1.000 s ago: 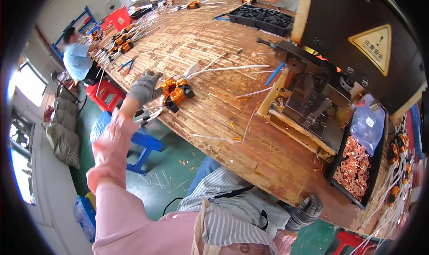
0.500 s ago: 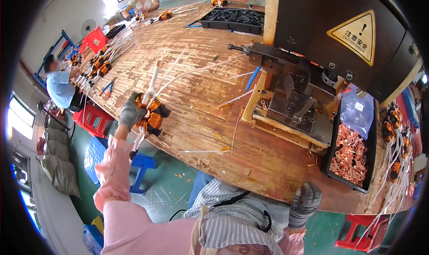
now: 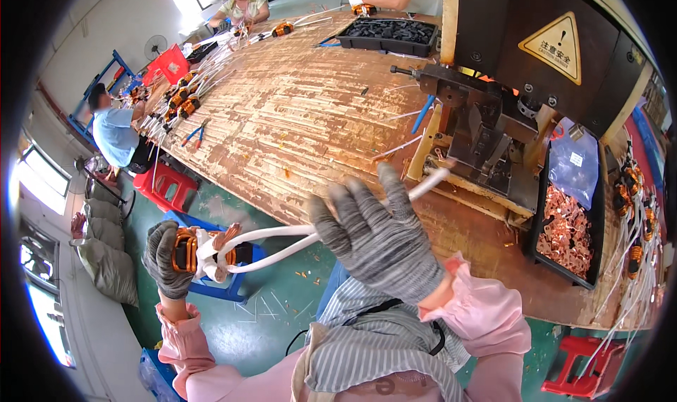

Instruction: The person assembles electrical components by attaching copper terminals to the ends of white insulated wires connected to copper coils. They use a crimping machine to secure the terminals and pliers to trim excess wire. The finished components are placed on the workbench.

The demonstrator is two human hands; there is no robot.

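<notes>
My left hand (image 3: 169,259), in a grey striped knit glove, is closed round a wire-wound coil (image 3: 185,250) with orange copper windings and black parts. The coil is held beyond the table's left front edge, above the floor. White sleeved leads (image 3: 278,250) run rightward from it and pass behind my right hand (image 3: 377,240). That hand, gloved alike, lies over the leads with its fingers stretched out and apart; its palm side is hidden. One white lead end (image 3: 431,183) comes out beyond its fingers, pointing toward the black press tooling (image 3: 486,137).
A press (image 3: 536,42) with a yellow warning triangle stands at the right. Beside it, a black tray (image 3: 564,233) holds copper terminals and a plastic bag. Pliers (image 3: 195,134) and several coils (image 3: 185,106) lie along the table's left side. Two people sit at the far edges; another person's arm reaches in.
My left hand has drawn the coil off the tabletop toward me and turned it, leads now pointing right. My right hand has risen from the table's front edge to the leads.
</notes>
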